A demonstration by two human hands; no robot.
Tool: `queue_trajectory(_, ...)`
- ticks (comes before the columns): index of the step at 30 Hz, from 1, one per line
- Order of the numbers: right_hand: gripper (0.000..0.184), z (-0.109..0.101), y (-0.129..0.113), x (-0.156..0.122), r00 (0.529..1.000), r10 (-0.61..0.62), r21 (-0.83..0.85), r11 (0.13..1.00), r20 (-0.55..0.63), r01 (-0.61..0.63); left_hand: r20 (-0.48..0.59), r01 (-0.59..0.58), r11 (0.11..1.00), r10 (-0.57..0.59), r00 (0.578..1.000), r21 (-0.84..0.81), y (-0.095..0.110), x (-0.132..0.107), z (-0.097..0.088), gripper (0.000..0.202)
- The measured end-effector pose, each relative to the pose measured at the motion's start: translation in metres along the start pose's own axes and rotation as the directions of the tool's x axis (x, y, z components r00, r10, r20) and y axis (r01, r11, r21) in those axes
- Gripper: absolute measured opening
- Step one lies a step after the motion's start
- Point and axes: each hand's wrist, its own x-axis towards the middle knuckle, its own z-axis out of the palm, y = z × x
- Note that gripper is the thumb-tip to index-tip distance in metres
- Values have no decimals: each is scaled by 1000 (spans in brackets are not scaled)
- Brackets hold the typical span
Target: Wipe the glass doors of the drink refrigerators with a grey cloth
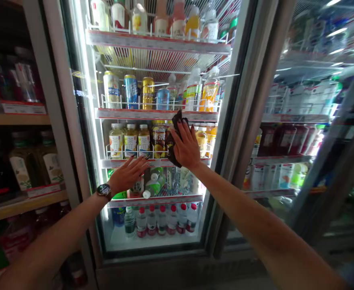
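- Head view: a dark cloth (pixel 171 154) is pressed beneath the right hand (pixel 187 147), laid flat rather than clenched, before a lit fridge (pixel 257 88).
- Left hand (pixel 128 176) is held open, nothing grasped; whether the fridge is touched cannot be told.
- Inside, cans (pixel 130 90) are stood above white-capped bottles (pixel 130 141); red-capped bottles (pixel 161 221) of clear liquid are lined up lowest.

We observe a bare left forearm (pixel 62 231) and a bare right forearm (pixel 240 205). On the left we note a watch (pixel 103 189), its dial round and dark with small pale marks, its strap (pixel 108 197) also dark. On the left grip (pixel 128 175) and right grip (pixel 187 147) we find dark-polished nails (pixel 192 127).
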Motion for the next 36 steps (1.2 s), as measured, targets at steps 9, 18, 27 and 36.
queue_trajectory(9, 76, 33, -64, -118, 763, -607, 239, 793, 223, 561, 60, -41, 998, 44, 997, -47, -6, -3, -5, 58)
queue_trajectory(18, 87, 6, -5, 8, 998, -50, 25, 998, -41, 51, 110, -62, 998, 61, 992, 6, -4, -8, 1, 59)
queue_trajectory(27, 72, 36, -67, -127, 753, -630, 241, 773, 190, 587, 133, -55, 998, 59, 989, -30, -5, -10, 1, 53)
queue_trajectory(36, 87, -14, 42, 29, 983, -180, -18, 983, 26, 180, 67, -65, 998, 66, 996, -18, -4, -8, -1, 52)
